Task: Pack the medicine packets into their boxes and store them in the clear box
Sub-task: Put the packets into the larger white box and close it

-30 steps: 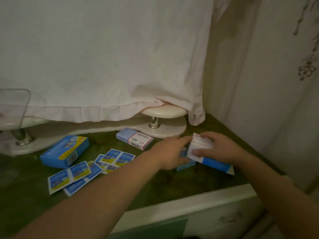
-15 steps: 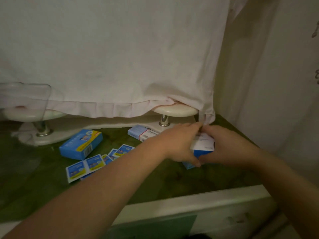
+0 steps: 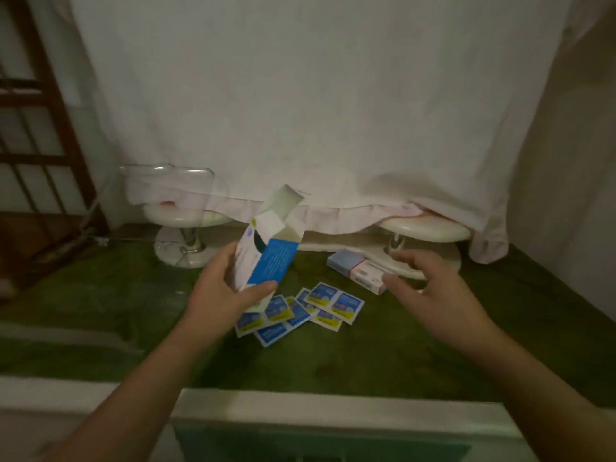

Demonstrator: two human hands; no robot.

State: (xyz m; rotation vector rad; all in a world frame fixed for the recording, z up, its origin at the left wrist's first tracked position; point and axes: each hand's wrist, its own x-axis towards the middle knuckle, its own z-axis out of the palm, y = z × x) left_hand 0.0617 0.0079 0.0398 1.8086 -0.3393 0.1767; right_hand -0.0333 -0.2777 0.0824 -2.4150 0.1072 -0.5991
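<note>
Gripping a blue-and-white medicine box (image 3: 273, 261), the left hand (image 3: 220, 288) holds it tilted above the green tabletop (image 3: 366, 355), thumb on the blue face and fingers curled round the white side. The box's top flaps (image 3: 283, 201) stand open, pointing up and away from the person.

The right hand (image 3: 430, 295) holds nothing. Its fingers are spread and loosely bent, and it hovers above the tabletop, well apart from the held box.

A loose heap of blue medicine packets (image 3: 316, 305) lies flat on the tabletop between the two hands, some overlapping. A second, pale blue and white box (image 3: 358, 270) lies closed on its side just beyond the packets, near the right hand's fingertips.

The clear box (image 3: 166, 191) stands at the back left, in front of a white cloth (image 3: 300, 95) that hangs over two white pedestal stands (image 3: 423, 228). A dark wooden frame (image 3: 43, 128) fills the far left.
</note>
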